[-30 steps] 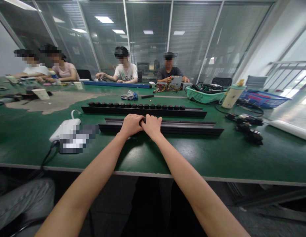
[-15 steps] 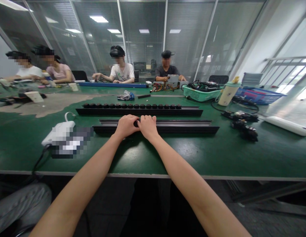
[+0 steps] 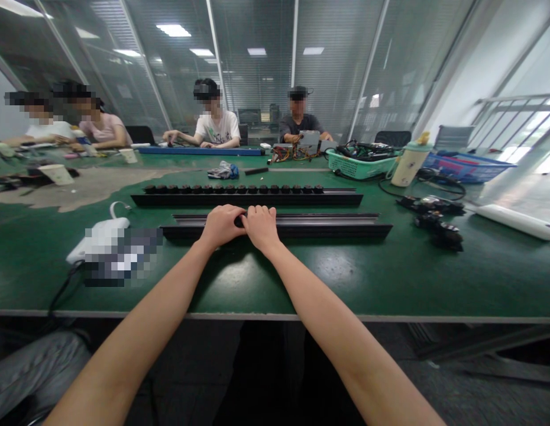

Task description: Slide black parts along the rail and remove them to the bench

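Moved since prior frame: view only, scene slid slightly toward upper left of frame; hands sit on same stretch of rail. Item 1: L hand, knuckles up, fingers curled down, narrow. Item 2: R hand, same shape, fingertips against L hand's. Both rest on top of near black extruded rail, lower centre of frame, lying lengthwise on green ESD-mat table. Small dark spot under fingers: can't tell if part of rail or a held piece, so can't tell if either hand grips. Close-set hands mid-rail look right for steady handling; keep wrists level, rail square to table edge. Item 3: 2nd black rail just beyond, parallel, w/ row of black round knobs along top. Containers, upper right: mint-green plastic basket w/ black cables; blue plastic crate, contents reddish, unclear; cream flask w/ yellow top, contents hidden. Upper left: paper cup, well apart from rails, near seated co-worker at far end of table.
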